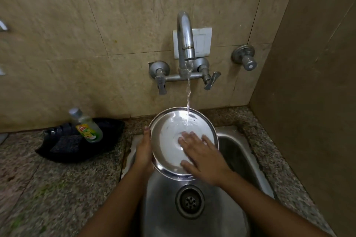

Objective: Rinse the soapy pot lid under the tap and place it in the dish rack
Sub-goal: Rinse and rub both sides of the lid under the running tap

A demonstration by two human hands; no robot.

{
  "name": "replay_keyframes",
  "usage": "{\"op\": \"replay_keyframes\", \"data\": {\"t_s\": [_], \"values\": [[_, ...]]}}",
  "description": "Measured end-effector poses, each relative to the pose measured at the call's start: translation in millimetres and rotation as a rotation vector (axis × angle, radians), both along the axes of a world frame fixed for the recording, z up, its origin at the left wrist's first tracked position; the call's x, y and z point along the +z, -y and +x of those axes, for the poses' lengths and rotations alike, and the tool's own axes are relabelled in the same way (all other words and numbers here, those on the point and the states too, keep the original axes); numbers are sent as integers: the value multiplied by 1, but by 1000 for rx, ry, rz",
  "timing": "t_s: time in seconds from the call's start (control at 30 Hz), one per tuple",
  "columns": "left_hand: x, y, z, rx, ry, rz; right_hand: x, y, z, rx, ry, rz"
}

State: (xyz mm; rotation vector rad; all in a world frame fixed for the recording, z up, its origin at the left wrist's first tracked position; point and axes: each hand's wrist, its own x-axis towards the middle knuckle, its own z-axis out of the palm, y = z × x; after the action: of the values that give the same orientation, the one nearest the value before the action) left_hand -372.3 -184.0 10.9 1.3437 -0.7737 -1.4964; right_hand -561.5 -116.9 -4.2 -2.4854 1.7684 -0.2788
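Note:
A round steel pot lid [169, 132] is held tilted over the sink, its inner face toward me and filmed with water. The tap [185, 44] on the wall runs, and its stream lands on the lid's upper right part. My left hand [143, 152] grips the lid's left rim from behind, thumb on the edge. My right hand [204, 157] lies flat on the lid's face with fingers spread. No dish rack is in view.
The steel sink [165, 208] with its drain [189, 201] lies below the lid. On the granite counter [48, 188] to the left sits a black tray [107, 131] holding a dish soap bottle [86, 126] and a dark scrub pad [66, 143]. A wall stands close on the right.

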Motion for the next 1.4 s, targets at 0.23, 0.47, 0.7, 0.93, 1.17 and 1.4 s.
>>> {"op": "replay_keyframes", "data": {"t_s": [0.23,0.47,0.7,0.93,1.17,1.4], "values": [[-15,-13,-12,-75,-93,47,18,61,6,-324,56,-92],[-12,-5,-10,-17,-143,56,12,10,51,144,59,-28],[-25,-9,-3,-3,-104,35,7,19,-18,-150,-52,-37],[-3,-23,-24,-68,-55,41,27,58,45,-61,76,-121],[-7,-22,-5,17,-75,50,-3,-12,6,171,-6,19],[0,-38,-15,-76,50,-60,3,31,-8,-251,65,-154]]}}
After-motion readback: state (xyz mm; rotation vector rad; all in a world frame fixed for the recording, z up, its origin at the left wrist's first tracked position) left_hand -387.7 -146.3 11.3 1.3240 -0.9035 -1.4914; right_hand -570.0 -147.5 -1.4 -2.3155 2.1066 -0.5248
